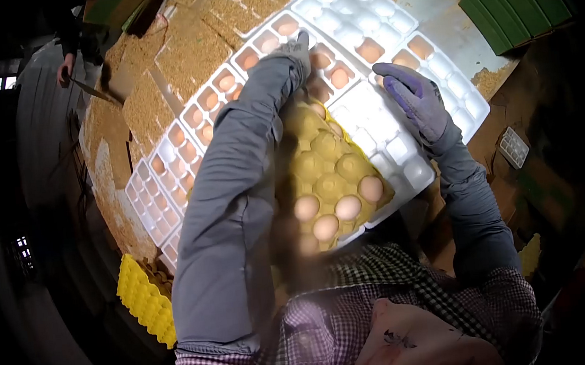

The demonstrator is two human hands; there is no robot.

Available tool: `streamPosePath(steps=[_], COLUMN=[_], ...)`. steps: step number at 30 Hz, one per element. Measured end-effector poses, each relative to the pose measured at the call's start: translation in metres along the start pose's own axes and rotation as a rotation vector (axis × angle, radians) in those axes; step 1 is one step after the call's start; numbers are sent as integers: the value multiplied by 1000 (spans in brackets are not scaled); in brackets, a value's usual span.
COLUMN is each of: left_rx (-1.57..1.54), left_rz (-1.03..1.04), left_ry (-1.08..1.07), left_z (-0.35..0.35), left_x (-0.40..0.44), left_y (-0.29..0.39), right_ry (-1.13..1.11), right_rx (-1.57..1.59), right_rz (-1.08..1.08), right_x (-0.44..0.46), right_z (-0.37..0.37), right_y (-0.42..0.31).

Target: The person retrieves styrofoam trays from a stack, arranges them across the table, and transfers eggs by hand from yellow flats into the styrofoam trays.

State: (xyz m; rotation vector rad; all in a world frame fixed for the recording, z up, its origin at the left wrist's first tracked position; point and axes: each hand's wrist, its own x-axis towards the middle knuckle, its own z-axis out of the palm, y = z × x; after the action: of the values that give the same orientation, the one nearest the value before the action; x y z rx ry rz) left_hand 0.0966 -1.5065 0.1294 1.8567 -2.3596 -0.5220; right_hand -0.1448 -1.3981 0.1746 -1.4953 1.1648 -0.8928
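Observation:
My left hand [293, 49], in a grey glove, reaches over a white plastic egg tray [332, 57] with eggs in its cells. One finger points away from me, and the forearm and wrist hide most of the others. My right hand [419, 102], in a grey and purple glove, is over the right-hand white tray [468, 101]. Its fingers and thumb close around an egg [380, 81] at that tray's near left corner. Between my arms lies a yellow pulp tray [328, 155] with several eggs [347, 207] at its near end and bare cups in its middle.
More white trays with eggs [211, 100] run down to the left. A sawdust-like layer [191, 52] covers the table behind them. Green stacked boxes [517, 3] stand at right. A yellow tray stack [143, 300] sits lower left. Another person's hand [65, 70] holds a thin tool at upper left.

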Motion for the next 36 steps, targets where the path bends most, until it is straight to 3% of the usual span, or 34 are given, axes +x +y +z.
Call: streamPosePath(steps=[3,6,7,9,10,12,13,15,17,18,19,20,21,22,23,26,27,29,30,31,33,35,36], left_rx=[-235,-285,-297,-49,-54,-74,-74,-250,-309,-479,-741,-1008,-1004,-762,-535,-350,-265,-134,-83,-28,-100,106,55], left_rz=[182,157,153,12,0,37,23,60,35,-22,-102,-169,-188,-167,-133,-207,-209,-213,-199,-190,-177,-169,-162], left_ry=[213,-2,-96,-233,-221,181,198,348,349,488,548,638,660,594,519,376,318,393,387,376,345,137,166], left_z=[-40,-71,-72,-45,-33,-10,1,11,2,2,-2,-5,-9,-11,-11,8,22,40,41,32,21,31,34], left_x=[-62,-172,-209,-267,-281,-298,-300,-303,-316,-329,-344,-359,-372,-381,-388,-403,-410,-409,-405,-401,-398,-385,-385], left_y=[13,34,42,60,65,70,69,61,53,52,51,50,50,51,55,67,68,76,78,80,85,93,93], right_ry=[-345,-575,-582,-624,-657,-638,-604,-455,-515,-583,-672,-737,-783,-844,-836,-840,-833,-622,-635,-770,-972,-865,-842], right_rx=[-288,-539,-533,-835,-683,-602,-513,183,353,297,-241,-509,-788,-987,-977,-559,-432,276,206,-83,-587,-1109,-1162], right_rz=[-70,-787,-789,-601,-491,-590,-672,37,56,106,-381,-475,-568,-551,-536,-452,-202,316,195,-1,-528,-813,-854], right_x=[-36,-68,-80,-97,-96,-84,-80,-91,-85,-90,-84,-88,-97,-105,-106,-88,-85,-89,-85,-74,-76,-100,-106], right_z=[-6,9,15,21,18,12,9,10,11,16,29,47,63,70,70,57,50,49,54,54,85,117,125], right_y=[-27,-8,-5,-2,15,9,2,-14,-29,-33,-31,-43,-56,-50,-49,-46,-60,-66,-66,-58,-76,-79,-73])
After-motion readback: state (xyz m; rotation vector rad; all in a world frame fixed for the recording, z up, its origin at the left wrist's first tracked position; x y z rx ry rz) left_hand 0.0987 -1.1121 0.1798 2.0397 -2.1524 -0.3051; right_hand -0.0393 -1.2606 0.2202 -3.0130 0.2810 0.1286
